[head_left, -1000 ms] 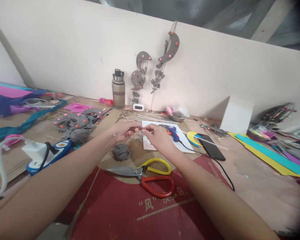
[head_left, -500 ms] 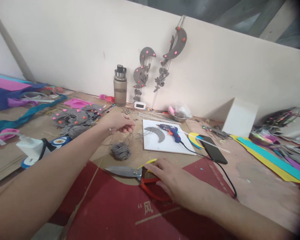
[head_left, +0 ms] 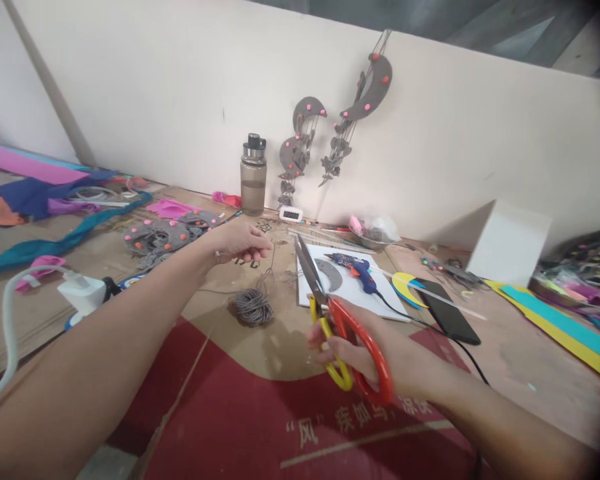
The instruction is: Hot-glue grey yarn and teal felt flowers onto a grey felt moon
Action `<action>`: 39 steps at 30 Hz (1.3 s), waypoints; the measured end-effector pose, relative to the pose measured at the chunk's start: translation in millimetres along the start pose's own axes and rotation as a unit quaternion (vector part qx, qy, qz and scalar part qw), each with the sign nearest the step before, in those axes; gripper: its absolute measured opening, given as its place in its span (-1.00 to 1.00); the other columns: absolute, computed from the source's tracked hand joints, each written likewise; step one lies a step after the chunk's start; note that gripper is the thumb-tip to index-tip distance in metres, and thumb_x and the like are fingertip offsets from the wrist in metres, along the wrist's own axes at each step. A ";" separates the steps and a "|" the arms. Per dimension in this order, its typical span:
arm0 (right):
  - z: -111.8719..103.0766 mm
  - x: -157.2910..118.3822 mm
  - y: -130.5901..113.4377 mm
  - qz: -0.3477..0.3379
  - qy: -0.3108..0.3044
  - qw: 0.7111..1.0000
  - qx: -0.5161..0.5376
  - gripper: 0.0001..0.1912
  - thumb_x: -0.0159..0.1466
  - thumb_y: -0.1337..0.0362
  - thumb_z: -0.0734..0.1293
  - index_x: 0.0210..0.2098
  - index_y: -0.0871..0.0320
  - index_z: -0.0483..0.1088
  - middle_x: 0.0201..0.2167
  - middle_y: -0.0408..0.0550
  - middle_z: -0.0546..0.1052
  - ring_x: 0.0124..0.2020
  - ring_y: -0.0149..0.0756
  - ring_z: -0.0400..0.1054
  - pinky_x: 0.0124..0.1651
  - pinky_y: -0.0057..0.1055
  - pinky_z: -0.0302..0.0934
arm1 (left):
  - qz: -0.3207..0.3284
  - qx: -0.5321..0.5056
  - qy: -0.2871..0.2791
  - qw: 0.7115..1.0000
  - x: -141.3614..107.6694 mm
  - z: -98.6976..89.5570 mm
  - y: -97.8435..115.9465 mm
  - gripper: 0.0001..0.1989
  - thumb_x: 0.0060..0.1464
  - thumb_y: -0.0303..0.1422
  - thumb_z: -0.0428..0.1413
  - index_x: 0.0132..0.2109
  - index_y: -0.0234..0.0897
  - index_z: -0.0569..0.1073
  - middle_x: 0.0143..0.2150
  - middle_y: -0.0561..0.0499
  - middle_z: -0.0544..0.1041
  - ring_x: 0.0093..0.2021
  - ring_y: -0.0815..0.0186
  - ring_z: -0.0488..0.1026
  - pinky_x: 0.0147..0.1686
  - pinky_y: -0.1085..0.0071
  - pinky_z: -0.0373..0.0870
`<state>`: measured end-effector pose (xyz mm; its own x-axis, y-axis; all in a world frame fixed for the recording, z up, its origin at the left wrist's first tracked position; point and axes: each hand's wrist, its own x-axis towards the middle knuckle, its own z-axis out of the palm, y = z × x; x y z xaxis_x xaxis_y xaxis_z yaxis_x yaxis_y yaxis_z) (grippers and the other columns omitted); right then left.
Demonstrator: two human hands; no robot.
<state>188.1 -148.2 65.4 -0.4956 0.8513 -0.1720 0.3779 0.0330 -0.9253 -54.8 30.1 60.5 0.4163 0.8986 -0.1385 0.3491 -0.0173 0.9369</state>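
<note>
My right hand (head_left: 345,340) is closed around the handles of a pair of scissors (head_left: 359,340), one handle red and the other yellow. Their metal blades tilt up and to the left, in front of a grey felt crescent (head_left: 330,273) on a white board (head_left: 375,303). To the left, my left hand (head_left: 247,243) pinches a thin grey cord, its fingers pressed together. The cord runs down to a grey cord bundle (head_left: 253,307) lying on the cardboard below. A blue glue gun (head_left: 355,267) rests on the board beside the crescent.
A water bottle (head_left: 253,180) stands by the wall, near a small digital clock (head_left: 291,214). At right lie a black phone (head_left: 450,310) and coloured strips (head_left: 560,320). A white charger (head_left: 81,291) with its cable is at left. Felt crescent garlands (head_left: 373,93) hang behind.
My right hand has picked the scissors up off the cardboard, and the blades now point upward. My left hand still pinches the cord. The view has shifted slightly left.
</note>
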 end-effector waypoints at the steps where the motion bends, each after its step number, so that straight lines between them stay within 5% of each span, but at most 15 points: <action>1: 2.1 4.6 1.2 0.005 -0.009 1.000 0.026 -0.75 0.26 0.11 0.24 -0.16 0.13 0.26 -0.17 0.01 0.43 -0.32 -0.38 0.38 -0.33 -0.46 0.30 | 0.006 0.008 -0.002 1.000 -0.7 -2.0 0.4 -0.80 -0.11 -0.31 0.23 -0.54 -0.36 0.48 -0.56 -0.03 0.48 -0.64 0.49 0.31 -0.70 0.58 0.15; 8: 17.8 36.3 11.4 0.097 -0.017 0.979 0.178 -0.83 0.21 0.23 0.15 -0.36 0.17 0.31 -0.56 -0.15 0.41 -0.59 -0.35 0.39 -0.52 -0.45 0.29 | 0.004 0.048 -0.011 0.999 -2.4 -11.8 2.3 -0.78 -0.11 -0.27 0.23 -0.54 -0.35 0.48 -0.58 -0.02 0.47 -0.68 0.52 0.25 -0.72 0.59 0.11; 39: 23.4 58.1 -4.4 0.106 0.056 0.985 0.127 -0.77 0.18 0.20 0.15 -0.56 0.15 0.19 -0.73 -0.24 0.28 -0.77 -0.45 0.20 -0.73 -0.53 0.11 | 0.001 0.047 -0.047 0.998 -7.1 -8.0 5.9 -0.79 -0.14 -0.24 0.25 -0.48 -0.33 0.51 -0.57 0.00 0.49 -0.65 0.50 0.28 -0.67 0.57 0.16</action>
<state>139.4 -111.2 51.5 -0.3324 0.8780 -0.3445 0.2477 -0.2711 -0.9301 -62.3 27.2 69.6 0.4919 0.8540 -0.1694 0.4228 -0.0642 0.9039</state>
